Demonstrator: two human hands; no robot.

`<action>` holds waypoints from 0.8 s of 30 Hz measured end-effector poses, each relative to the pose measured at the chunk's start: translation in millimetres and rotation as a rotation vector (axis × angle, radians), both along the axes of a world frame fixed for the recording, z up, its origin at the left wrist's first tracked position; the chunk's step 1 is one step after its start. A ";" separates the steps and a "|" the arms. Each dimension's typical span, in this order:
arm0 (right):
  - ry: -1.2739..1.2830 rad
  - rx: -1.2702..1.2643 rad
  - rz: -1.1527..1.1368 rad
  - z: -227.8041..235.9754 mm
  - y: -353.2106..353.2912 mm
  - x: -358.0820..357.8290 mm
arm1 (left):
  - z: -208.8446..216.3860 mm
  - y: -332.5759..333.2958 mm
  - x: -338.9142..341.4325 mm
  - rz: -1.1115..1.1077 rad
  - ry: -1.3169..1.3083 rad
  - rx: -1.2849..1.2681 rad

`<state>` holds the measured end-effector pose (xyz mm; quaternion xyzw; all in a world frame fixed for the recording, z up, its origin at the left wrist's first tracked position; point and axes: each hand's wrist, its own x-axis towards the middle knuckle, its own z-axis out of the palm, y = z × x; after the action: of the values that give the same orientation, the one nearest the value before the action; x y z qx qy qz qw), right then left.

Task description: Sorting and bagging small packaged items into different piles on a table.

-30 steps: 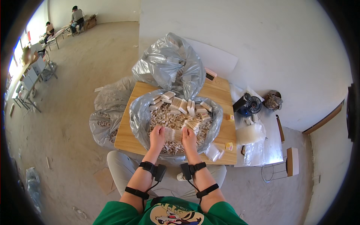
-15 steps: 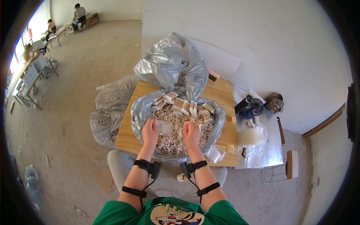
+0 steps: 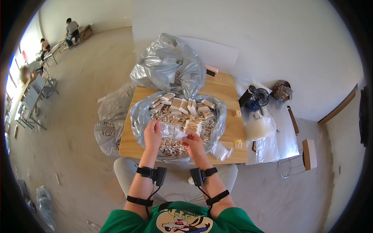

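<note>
My left hand (image 3: 152,135) is closed on the left end of a small clear plastic bag (image 3: 169,130). My right hand (image 3: 193,143) pinches the bag's other end by a white flap, so it stretches sideways between both hands. Beneath them is a grey plastic sack (image 3: 138,112), its mouth folded wide, full of loose cotton swabs (image 3: 175,148). Just beyond my right hand lies a neat bundle of swabs (image 3: 193,126). Several packed bags of cotton swabs (image 3: 179,105) rest along the sack's far side.
The sack stands on a wooden table (image 3: 235,156), with another grey sack (image 3: 169,64) behind it. Clear bags (image 3: 221,150) and yellow-white labels (image 3: 237,143) lie at right. A side table holds a small black fan (image 3: 260,97) and plastic sheets (image 3: 259,129). More sacks (image 3: 112,105) stand left.
My right hand has come toward the left hand and now grips the bag's right end. The bag is drawn out between both hands. The whole view has shifted slightly.
</note>
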<state>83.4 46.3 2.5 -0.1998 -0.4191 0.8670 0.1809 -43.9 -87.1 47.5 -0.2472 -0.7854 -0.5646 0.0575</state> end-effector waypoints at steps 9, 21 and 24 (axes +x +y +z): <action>0.132 0.027 -0.279 19.3 65.9 94.3 | -21.4 17.9 28.7 -0.155 -0.494 0.252; -0.683 0.539 -0.746 -98.2 205.9 201.1 | -40.8 104.4 131.6 -0.561 -0.733 -0.017; -0.877 0.799 -0.730 -105.9 211.8 198.1 | -49.8 125.3 148.5 -0.628 -0.749 -0.072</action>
<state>281.6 258.1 -103.4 -0.5780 -0.6463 0.3693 0.3344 104.6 38.2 -2.3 -0.2539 -0.6585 -0.5773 -0.4107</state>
